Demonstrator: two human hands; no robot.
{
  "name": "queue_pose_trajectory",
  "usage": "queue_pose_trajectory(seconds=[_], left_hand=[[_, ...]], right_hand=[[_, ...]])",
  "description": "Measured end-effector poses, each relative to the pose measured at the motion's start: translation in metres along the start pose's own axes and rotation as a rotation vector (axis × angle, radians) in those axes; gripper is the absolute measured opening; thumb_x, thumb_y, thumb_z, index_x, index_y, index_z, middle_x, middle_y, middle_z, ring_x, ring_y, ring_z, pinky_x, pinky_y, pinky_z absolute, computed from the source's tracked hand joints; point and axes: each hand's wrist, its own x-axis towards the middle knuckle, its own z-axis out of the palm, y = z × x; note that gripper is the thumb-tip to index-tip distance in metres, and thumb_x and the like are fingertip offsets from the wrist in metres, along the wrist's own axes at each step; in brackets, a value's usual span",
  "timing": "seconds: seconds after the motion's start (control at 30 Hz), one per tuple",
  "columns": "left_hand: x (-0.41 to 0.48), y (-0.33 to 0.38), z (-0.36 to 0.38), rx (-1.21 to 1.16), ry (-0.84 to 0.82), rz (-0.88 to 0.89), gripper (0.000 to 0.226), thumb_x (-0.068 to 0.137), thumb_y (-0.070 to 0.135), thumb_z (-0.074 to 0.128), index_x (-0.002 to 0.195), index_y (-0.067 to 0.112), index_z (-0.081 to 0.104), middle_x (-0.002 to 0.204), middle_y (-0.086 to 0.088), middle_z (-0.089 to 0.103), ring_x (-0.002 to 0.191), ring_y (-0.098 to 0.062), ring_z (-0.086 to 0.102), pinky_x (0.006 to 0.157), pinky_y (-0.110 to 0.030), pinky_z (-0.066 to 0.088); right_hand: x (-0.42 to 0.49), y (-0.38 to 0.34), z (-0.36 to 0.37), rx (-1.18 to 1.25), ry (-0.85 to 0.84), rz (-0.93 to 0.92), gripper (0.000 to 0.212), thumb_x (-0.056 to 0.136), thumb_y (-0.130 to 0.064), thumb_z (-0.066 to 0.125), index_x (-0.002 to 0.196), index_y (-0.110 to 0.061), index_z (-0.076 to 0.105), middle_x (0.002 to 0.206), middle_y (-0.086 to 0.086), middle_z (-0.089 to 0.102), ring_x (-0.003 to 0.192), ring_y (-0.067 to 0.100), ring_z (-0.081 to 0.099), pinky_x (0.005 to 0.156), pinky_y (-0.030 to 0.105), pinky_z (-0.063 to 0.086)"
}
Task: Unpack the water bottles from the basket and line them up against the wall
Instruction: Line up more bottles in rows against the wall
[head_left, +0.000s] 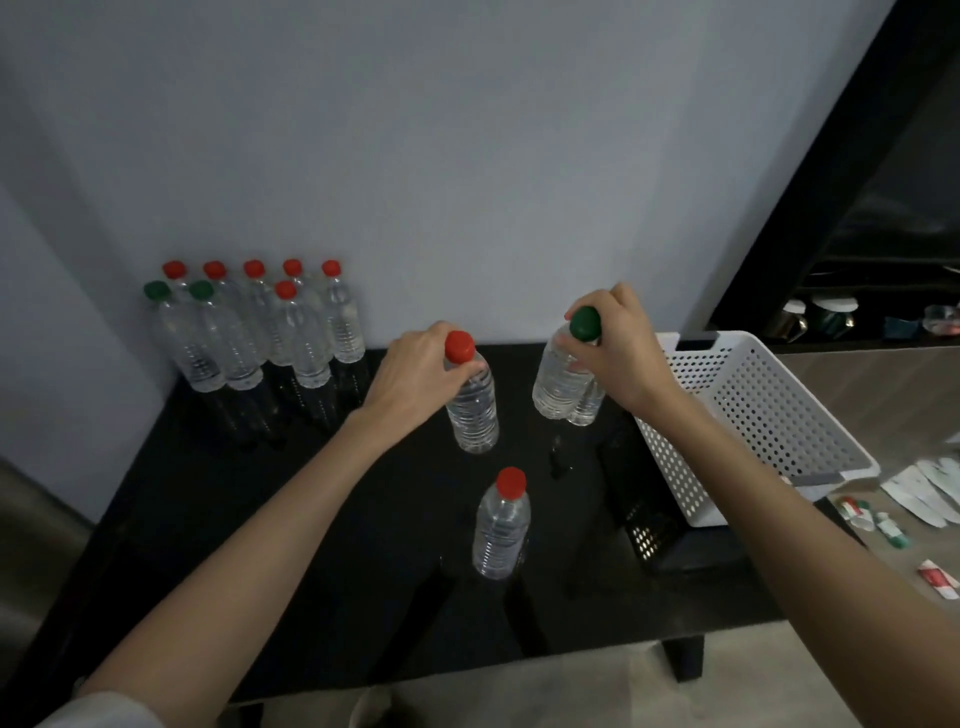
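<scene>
Two water bottles were held near their tops, between the basket and the group at the wall. The left hand was curled round the neck of a red-capped bottle. The right hand was curled over the top of a green-capped bottle, with another bottle close against it, cap hidden; whether one grasp held both could not be told. A loose bottle, red-capped, stood upright and untouched nearer the viewer. Eight placed bottles stood in two crowded rows at the wall, far left on the tabletop. No bottle showed above the rim of the basket at the right edge. Judged risks: the bottles were clear, ribbed, thin-looking plastic, tall and narrow-based, so a grasp at the neck could let the body swing and topple the loose bottle or the crowded rows. The glossy black tabletop would probably let a nudged base slide. The basket was white, rigid-looking plastic, pierced with round holes. Beyond lay small printed packets and a dark shelf unit.
</scene>
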Motion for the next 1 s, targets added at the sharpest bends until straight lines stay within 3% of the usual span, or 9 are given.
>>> queue_pose_trajectory(seconds=[0.1, 0.2, 0.3, 0.43, 0.57, 0.7, 0.83, 1.0], left_hand=[[-0.009, -0.040, -0.020, 0.029, 0.017, -0.076, 0.035, 0.083, 0.043, 0.068, 0.106, 0.016, 0.061, 0.091, -0.001, 0.066, 0.083, -0.017, 0.063, 0.079, -0.037, 0.055], [-0.019, -0.083, -0.042, 0.048, 0.005, -0.121, 0.027, 0.084, 0.036, 0.069, 0.100, 0.016, 0.062, 0.086, 0.002, 0.064, 0.079, -0.013, 0.061, 0.077, -0.032, 0.053], [-0.027, -0.131, -0.063, 0.084, 0.007, -0.160, 0.027, 0.083, 0.035, 0.072, 0.099, 0.015, 0.062, 0.087, 0.002, 0.064, 0.080, -0.013, 0.062, 0.076, -0.030, 0.051], [-0.039, -0.200, -0.088, 0.140, -0.027, -0.242, 0.034, 0.082, 0.040, 0.072, 0.101, 0.015, 0.061, 0.091, -0.002, 0.067, 0.084, -0.018, 0.064, 0.076, -0.036, 0.054], [-0.047, -0.260, -0.110, 0.130, -0.063, -0.283, 0.042, 0.082, 0.041, 0.072, 0.114, 0.016, 0.061, 0.100, -0.003, 0.069, 0.091, -0.020, 0.066, 0.079, -0.035, 0.054], [-0.048, -0.310, -0.126, 0.118, -0.091, -0.350, 0.042, 0.084, 0.040, 0.070, 0.116, 0.014, 0.060, 0.099, -0.004, 0.069, 0.091, -0.023, 0.067, 0.079, -0.035, 0.053], [-0.040, -0.348, -0.137, 0.090, -0.068, -0.385, 0.037, 0.084, 0.039, 0.070, 0.107, 0.011, 0.062, 0.092, -0.007, 0.069, 0.085, -0.025, 0.066, 0.075, -0.034, 0.050], [-0.033, -0.371, -0.140, 0.004, -0.020, -0.354, 0.031, 0.081, 0.037, 0.074, 0.100, 0.014, 0.065, 0.081, 0.003, 0.065, 0.073, -0.011, 0.057, 0.066, -0.023, 0.040]], right_hand=[[0.015, -0.024, 0.028, 0.010, -0.104, -0.032, 0.024, 0.085, -0.014, 0.069, 0.106, -0.008, 0.058, 0.102, 0.001, 0.038, 0.089, 0.020, 0.051, 0.079, 0.032, 0.051], [0.031, -0.051, 0.065, 0.062, -0.246, -0.054, 0.024, 0.085, -0.012, 0.069, 0.105, -0.005, 0.058, 0.101, 0.003, 0.038, 0.083, 0.018, 0.050, 0.064, 0.019, 0.055], [0.047, -0.079, 0.112, 0.106, -0.340, -0.057, 0.025, 0.085, -0.010, 0.070, 0.105, -0.003, 0.058, 0.103, 0.005, 0.040, 0.079, 0.010, 0.047, 0.055, 0.004, 0.046], [0.068, -0.117, 0.183, 0.109, -0.432, -0.081, 0.025, 0.086, -0.012, 0.068, 0.107, -0.003, 0.058, 0.105, 0.007, 0.042, 0.078, 0.004, 0.043, 0.054, -0.002, 0.039], [0.089, -0.151, 0.254, 0.089, -0.456, -0.107, 0.025, 0.086, -0.015, 0.068, 0.107, -0.006, 0.058, 0.105, 0.006, 0.043, 0.082, 0.012, 0.045, 0.060, 0.006, 0.042], [0.113, -0.179, 0.312, 0.068, -0.436, -0.143, 0.026, 0.085, -0.017, 0.069, 0.106, -0.009, 0.056, 0.108, 0.004, 0.045, 0.090, 0.015, 0.048, 0.081, 0.023, 0.043], [0.140, -0.199, 0.357, 0.046, -0.381, -0.164, 0.026, 0.082, -0.014, 0.071, 0.103, -0.007, 0.057, 0.112, 0.008, 0.048, 0.095, 0.019, 0.049, 0.084, 0.032, 0.047], [0.164, -0.211, 0.397, 0.009, -0.341, -0.134, 0.029, 0.084, -0.014, 0.070, 0.108, -0.004, 0.057, 0.112, 0.012, 0.048, 0.093, 0.016, 0.045, 0.084, 0.027, 0.042]])
